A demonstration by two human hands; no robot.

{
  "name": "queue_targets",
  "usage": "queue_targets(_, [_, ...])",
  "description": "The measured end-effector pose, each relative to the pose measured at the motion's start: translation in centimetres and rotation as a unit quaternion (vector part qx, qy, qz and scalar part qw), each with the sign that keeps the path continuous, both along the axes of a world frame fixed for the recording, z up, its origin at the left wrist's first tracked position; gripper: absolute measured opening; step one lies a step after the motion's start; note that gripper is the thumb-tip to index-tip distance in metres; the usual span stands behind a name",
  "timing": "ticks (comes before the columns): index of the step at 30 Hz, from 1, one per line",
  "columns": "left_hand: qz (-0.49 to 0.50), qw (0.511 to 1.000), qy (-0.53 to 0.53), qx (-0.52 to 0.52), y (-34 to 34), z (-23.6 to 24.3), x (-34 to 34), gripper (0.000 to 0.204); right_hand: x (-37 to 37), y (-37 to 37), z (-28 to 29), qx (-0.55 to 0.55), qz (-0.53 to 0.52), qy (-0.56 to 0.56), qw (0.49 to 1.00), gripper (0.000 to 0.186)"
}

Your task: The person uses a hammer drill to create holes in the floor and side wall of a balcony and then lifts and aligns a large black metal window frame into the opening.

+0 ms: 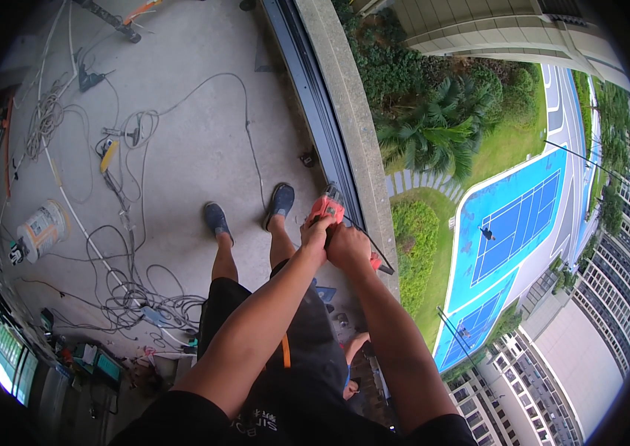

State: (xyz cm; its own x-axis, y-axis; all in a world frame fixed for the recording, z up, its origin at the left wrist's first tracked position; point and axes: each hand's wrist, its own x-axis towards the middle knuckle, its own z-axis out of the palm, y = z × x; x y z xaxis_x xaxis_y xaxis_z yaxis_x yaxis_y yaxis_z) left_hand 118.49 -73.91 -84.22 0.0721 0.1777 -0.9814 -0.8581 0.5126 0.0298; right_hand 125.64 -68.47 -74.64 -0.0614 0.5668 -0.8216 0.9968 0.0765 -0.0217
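Observation:
Both of my hands are closed around a red and black power tool (327, 208), whose exact kind I cannot make out. My left hand (316, 236) wraps its near left side. Pressed close beside it, my right hand (350, 247) grips the other side. The tool's dark front end lies at the dark metal frame track (315, 89), though contact is unclear. A smaller red part with a dark rod shows past my right hand, over the concrete ledge (363, 141). My fingers hide the tool's middle.
Beyond the ledge the view drops to shrubs and a blue court (515, 215). Tangled cables (144, 297) cover the floor at left, near a white bucket (43, 227) and a yellow-and-grey tool (109, 156). Another person's arm (357, 346) shows close below my right arm.

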Motion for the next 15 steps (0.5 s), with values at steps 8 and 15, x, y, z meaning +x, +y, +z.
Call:
queue_targets(8, [0.013, 1.0, 0.001, -0.001, 0.2, -0.3, 0.0, 0.062, -0.2, 0.5, -0.2, -0.024, -0.004, -0.001, 1.0, 0.035])
queue_targets(15, [0.009, 1.0, -0.011, -0.005, 0.8, 0.3, -0.3, 0.059, -0.2, 0.5, -0.3, -0.023, -0.004, -0.009, 1.0, 0.034])
